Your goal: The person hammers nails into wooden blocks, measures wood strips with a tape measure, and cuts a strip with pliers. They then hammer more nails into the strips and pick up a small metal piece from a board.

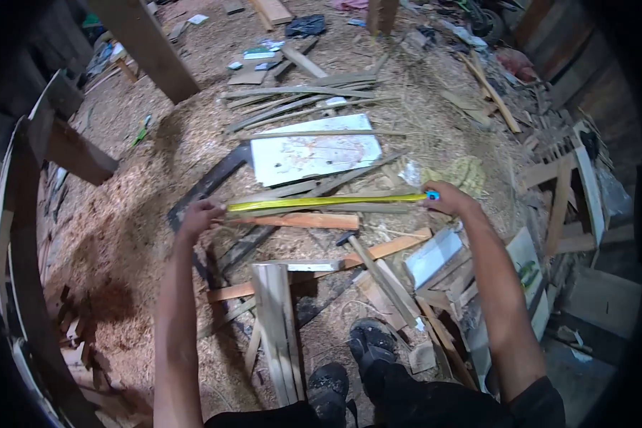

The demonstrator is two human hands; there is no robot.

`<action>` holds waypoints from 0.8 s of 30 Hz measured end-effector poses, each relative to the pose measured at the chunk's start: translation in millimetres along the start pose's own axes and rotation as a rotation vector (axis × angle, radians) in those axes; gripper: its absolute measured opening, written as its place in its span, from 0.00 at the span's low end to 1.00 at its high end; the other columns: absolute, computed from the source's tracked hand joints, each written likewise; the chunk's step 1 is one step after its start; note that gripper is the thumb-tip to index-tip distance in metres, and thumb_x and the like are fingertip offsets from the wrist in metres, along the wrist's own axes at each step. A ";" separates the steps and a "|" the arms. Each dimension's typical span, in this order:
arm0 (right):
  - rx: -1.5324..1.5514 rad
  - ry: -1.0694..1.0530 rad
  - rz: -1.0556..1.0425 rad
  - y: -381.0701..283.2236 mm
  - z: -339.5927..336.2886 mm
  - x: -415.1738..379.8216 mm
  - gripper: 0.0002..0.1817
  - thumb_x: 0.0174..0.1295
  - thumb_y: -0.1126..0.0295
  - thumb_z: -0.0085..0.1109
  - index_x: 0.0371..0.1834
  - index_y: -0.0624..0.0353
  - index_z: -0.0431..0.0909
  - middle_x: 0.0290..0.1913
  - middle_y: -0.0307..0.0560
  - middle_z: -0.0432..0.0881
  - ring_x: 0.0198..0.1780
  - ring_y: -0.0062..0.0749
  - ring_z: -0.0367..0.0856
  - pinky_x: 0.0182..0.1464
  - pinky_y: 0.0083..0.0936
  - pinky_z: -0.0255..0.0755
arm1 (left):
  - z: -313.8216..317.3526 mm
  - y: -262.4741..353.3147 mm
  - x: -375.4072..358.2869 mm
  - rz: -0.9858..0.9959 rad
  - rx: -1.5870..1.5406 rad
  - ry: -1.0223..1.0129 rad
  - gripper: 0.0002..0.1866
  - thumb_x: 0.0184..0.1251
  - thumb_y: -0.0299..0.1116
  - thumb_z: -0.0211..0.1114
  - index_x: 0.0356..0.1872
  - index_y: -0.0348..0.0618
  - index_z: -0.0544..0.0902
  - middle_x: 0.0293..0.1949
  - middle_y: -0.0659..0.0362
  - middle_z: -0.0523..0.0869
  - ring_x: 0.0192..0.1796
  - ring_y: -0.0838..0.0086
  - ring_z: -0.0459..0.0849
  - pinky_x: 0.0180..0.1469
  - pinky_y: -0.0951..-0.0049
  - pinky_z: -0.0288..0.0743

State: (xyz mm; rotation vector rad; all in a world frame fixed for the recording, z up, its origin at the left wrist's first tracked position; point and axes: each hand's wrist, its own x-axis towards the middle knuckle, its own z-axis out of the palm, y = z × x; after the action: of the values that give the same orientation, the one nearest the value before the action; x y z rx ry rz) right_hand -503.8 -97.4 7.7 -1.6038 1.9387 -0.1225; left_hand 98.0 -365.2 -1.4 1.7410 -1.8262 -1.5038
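Observation:
A yellow tape measure blade (328, 202) is stretched nearly level between my two hands. My right hand (449, 201) is closed around the tape's case, whose blue part (432, 195) shows above the fingers. At the other end, my left hand (201, 216) pinches the tip of the blade. Right along the blade lies a thin wooden strip (385, 208), partly covered by it. Just below that, a short reddish board (321, 221) points toward my left hand. A hammer (367, 258) with a dark head rests on the wood lower down.
A stained white board (317, 151) lies ahead among thin wooden strips (299, 100). Upright planks (274, 321) stand by my shoes (328, 389). Wooden posts (150, 53) rise at the left. Offcuts and a white panel (435, 255) crowd the right; sawdust (107, 257) covers the ground.

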 end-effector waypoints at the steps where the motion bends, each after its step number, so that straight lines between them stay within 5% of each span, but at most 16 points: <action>1: 0.045 0.038 -0.001 -2.1 3.9 7.0 0.24 0.67 0.51 0.67 0.58 0.56 0.81 0.52 0.58 0.86 0.53 0.50 0.85 0.57 0.42 0.76 | 5.2 4.4 -7.6 -0.009 -0.039 0.010 0.17 0.64 0.46 0.76 0.37 0.41 0.89 0.30 0.63 0.87 0.29 0.80 0.81 0.32 0.76 0.73; 8: 0.119 0.020 0.098 -10.1 4.4 22.6 0.21 0.66 0.55 0.66 0.53 0.60 0.86 0.44 0.56 0.89 0.46 0.44 0.87 0.52 0.37 0.78 | 11.9 34.9 -11.1 -0.028 0.110 -0.030 0.15 0.60 0.43 0.79 0.35 0.41 0.92 0.27 0.63 0.88 0.29 0.81 0.78 0.35 0.75 0.70; 13: 0.121 0.046 0.112 -7.6 6.2 20.0 0.19 0.64 0.58 0.68 0.49 0.62 0.86 0.42 0.54 0.88 0.45 0.38 0.86 0.52 0.35 0.77 | 1.3 18.9 -30.4 -0.098 0.213 -0.002 0.13 0.62 0.42 0.78 0.35 0.43 0.92 0.27 0.64 0.88 0.24 0.84 0.78 0.25 0.78 0.66; 17: 0.099 0.046 0.099 1.2 7.8 20.0 0.21 0.62 0.58 0.68 0.50 0.64 0.85 0.41 0.56 0.89 0.42 0.42 0.87 0.48 0.37 0.78 | 15.5 -9.2 -29.9 -0.201 -0.022 -0.035 0.12 0.65 0.39 0.76 0.39 0.40 0.90 0.28 0.63 0.89 0.25 0.82 0.81 0.24 0.80 0.66; 24: 0.165 0.134 0.121 9.3 13.0 18.8 0.21 0.60 0.60 0.68 0.52 0.63 0.84 0.42 0.57 0.88 0.43 0.43 0.87 0.49 0.37 0.78 | 36.5 -13.4 -24.9 -0.067 -0.114 0.018 0.12 0.66 0.38 0.75 0.40 0.40 0.90 0.27 0.64 0.87 0.27 0.82 0.81 0.26 0.79 0.68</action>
State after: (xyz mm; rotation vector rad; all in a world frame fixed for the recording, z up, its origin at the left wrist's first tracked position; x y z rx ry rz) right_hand -506.7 -108.2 -14.2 -1.3988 2.0638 -0.3389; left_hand 86.9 -322.9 -16.5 1.7725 -1.6549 -1.5791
